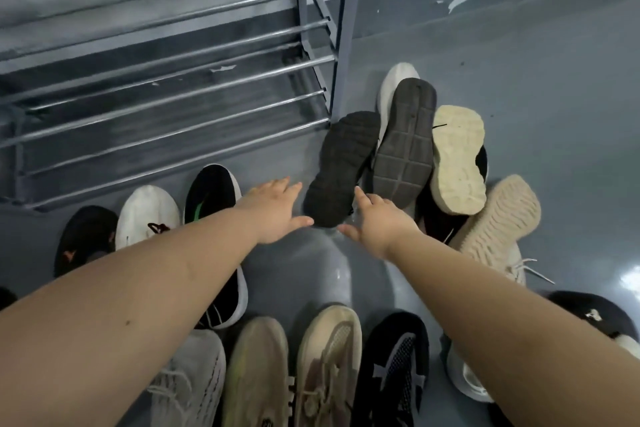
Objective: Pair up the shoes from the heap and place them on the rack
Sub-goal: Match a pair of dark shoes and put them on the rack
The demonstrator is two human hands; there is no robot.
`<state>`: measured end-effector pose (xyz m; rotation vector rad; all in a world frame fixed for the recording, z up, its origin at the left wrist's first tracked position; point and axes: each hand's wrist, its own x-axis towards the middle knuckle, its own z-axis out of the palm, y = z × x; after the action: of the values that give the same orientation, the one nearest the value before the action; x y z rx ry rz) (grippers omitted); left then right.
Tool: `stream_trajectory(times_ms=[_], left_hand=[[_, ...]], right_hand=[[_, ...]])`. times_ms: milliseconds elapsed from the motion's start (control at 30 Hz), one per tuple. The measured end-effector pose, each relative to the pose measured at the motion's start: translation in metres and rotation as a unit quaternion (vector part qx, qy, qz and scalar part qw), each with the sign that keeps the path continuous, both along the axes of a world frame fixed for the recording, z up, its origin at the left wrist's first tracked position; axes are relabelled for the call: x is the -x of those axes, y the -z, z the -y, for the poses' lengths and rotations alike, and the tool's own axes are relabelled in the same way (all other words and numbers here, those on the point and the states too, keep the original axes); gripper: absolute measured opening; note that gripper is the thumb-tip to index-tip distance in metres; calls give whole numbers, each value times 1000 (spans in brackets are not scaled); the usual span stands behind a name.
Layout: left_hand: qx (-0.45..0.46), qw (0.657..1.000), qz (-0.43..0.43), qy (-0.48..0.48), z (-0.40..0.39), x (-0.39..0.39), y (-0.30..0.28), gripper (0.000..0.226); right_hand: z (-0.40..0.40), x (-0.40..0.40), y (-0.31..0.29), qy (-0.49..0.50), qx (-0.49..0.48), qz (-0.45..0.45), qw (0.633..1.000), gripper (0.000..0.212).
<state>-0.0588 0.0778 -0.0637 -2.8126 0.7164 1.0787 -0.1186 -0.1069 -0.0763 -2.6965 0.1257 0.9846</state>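
Just ahead of both hands, the heap is still a heap — dark-soled shoe [341, 166] lies sole-up between the fingertips, with a second dark sole-up shoe [405, 142] touching it on the right-hand side, then a cream-soled shoe [457, 159] and a beige knit shoe [498, 218] further right, all overlapping. A white shoe [394, 80] sticks out behind them.

Left hand [277, 211]: fingers straight, spread, holding nothing, thumb near the heel of the dark-soled shoe. Right hand [377, 218]: also flat and spread, empty, index tip at that shoe's edge; contact — cannot tell.

Rack [166, 80], up and left of the left hand: every bar visible is bare. Nothing placed, as far as this view shows.

Under and behind the left forearm, three loose shoes stand upright on the floor [536, 97]: black shoe [86, 236], white sneaker [149, 215], black one with green mark [211, 194]. None match each other. Nearer than the hands, a tan pair [294, 367] sits side by side and looks matched, flanked by a grey knit shoe [194, 381] and a black mesh shoe [394, 371].

Judgement: early stage, sorting partly started, racking not begun. The two dark soles look like the next candidate pair.
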Motion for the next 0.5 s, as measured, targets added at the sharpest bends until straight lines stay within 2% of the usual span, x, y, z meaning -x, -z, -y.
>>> stream_trajectory(times_ms=[167,267,367,500], left_hand=[[32,996,-52,-69,11,-13,37,83],[120,981,-69,-137,16,-11,48,72],[213,943,-82,-243,15,-3,49,59],[318,874,-110,-351,5,10,36,56]], right_hand=[[-3,0,37,67,-66,-17,995,83],[-2,0,51,122,-119,7,985,78],[-5,5,51,165,-164,49,971,72],[-14,12,30,200,-226,88,949,63]])
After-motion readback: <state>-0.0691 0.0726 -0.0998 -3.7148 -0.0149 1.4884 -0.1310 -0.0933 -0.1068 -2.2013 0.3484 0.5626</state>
